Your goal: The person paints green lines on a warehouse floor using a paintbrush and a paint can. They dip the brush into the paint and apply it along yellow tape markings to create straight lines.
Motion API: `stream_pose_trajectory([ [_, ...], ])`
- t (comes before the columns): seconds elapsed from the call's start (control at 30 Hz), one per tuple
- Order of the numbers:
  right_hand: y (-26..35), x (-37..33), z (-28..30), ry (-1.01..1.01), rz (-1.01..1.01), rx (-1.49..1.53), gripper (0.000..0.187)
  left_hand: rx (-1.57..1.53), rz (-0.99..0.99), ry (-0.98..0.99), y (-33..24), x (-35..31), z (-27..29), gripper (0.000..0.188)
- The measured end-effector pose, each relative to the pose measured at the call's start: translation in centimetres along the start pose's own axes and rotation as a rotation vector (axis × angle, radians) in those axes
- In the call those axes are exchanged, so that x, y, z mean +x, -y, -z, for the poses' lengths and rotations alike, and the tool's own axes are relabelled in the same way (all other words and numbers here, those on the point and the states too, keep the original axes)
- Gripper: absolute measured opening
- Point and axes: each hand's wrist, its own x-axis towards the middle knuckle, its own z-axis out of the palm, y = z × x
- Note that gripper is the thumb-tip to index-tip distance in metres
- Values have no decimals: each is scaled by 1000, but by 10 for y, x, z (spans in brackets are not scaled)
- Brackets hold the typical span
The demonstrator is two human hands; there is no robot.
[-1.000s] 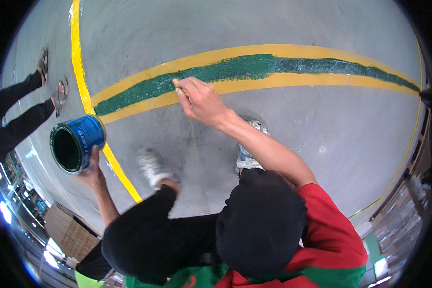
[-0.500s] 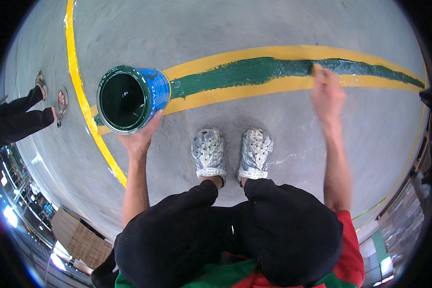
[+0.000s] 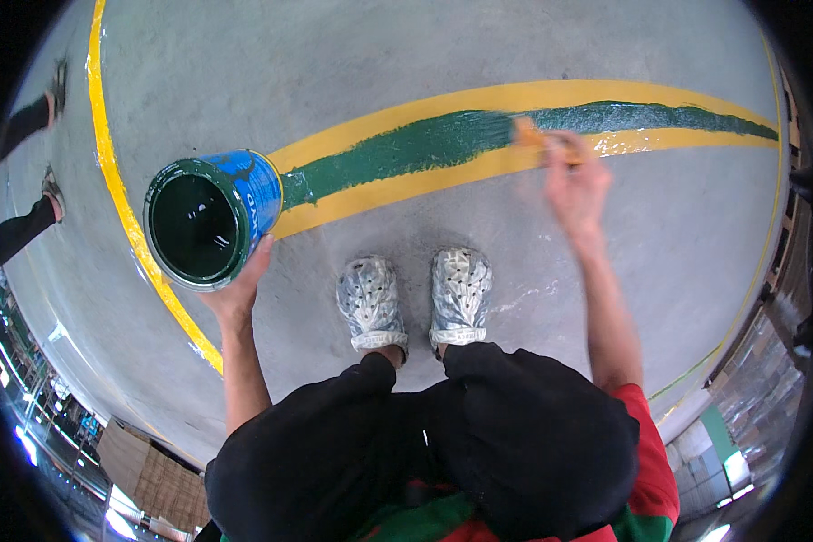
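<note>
- Paint can (image 3: 210,217), a round blue metal tin with a green-smeared rim and dark green paint inside, is held up off the grey concrete floor (image 3: 406,54) by the left hand (image 3: 239,287), whose fingers clamp its lower side from beneath; it is tipped so that its open mouth faces the camera, seemingly to keep the paint level and close by.
- Out at arm's length, the right hand (image 3: 576,185) is closed on a small wooden-handled paintbrush (image 3: 535,135), its bristle end touching the wet green stripe (image 3: 425,144) that runs down the middle of a broad yellow floor line (image 3: 479,98). The hand is motion-blurred, so the exact grip cannot be told.
- Both hands are well apart, one on either side of the person's silver-grey perforated clogs (image 3: 415,298), which stand just short of the line, clear of the fresh paint.
- A second, narrower yellow line (image 3: 108,172) curves along the floor's left side; another person's dark-trousered legs (image 3: 18,181) stand beyond it.
- Compared with half a second earlier, the can sits slightly lower and further left, and the brush hand has moved leftward along the stripe. A second ago the can hung low at the left while the right hand worked at the stripe's left end.
</note>
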Motion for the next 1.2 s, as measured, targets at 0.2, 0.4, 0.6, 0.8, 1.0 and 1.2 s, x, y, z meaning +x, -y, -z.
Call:
stream_pose_trajectory([
  [0.2, -49, 30, 48, -183, 77, -388, 22, -44, -22, 34, 12, -9, -8, 93],
  [0.4, 87, -48, -83, 52, 421, 117, 26, -86, 69, 69, 4, -6, -26, 90],
  [0.6, 125, -26, -21, 108, -44, 533, 14, -160, -19, 153, -2, -1, -31, 93],
  [0.8, 161, -4, 82, 143, 121, 938, 16, -161, -239, 142, -22, 3, -58, 116],
  [1.0, 187, -13, -3, 292, 548, 458, 18, -43, -414, 156, -40, 0, -74, 113],
  [1.2, 149, -29, 16, 264, 62, 797, 16, -15, -387, 122, -30, -6, -74, 113],
])
